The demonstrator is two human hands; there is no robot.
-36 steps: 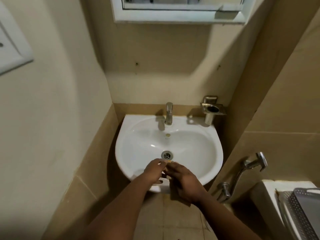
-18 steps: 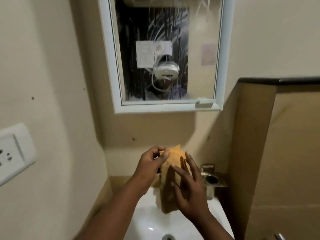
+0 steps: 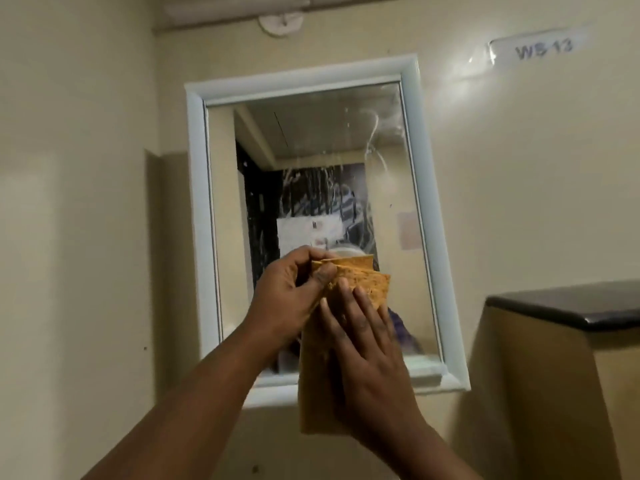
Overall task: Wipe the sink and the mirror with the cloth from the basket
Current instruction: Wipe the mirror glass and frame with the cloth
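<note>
Up in front of the mirror (image 3: pixel 311 188), both hands hold the orange cloth (image 3: pixel 360 282) between them. The left hand (image 3: pixel 287 296) is curled, its thumb and fingertips pinched on the cloth's upper left corner, where the folded layers show as thin edges. The right hand (image 3: pixel 367 351) lies nearly flat and spread, fingers pointing up, pressed against the near face of the cloth; it is not wrapped around it. The cloth hangs in a long fold from the top edge down past the right wrist, its lower part in shadow. Whether it touches the glass cannot be told; it covers the lower middle of the mirror from this view. The mirror has a white frame (image 3: pixel 197 216) and sits on a cream wall, tilted a little in the wide-angle picture. Pale streaks and smears cross the upper and middle glass. High on the right wall is a clear label (image 3: pixel 540 48) reading "WS 13". At the right edge a dark ledge (image 3: pixel 568 303) caps a tan partition.
</note>
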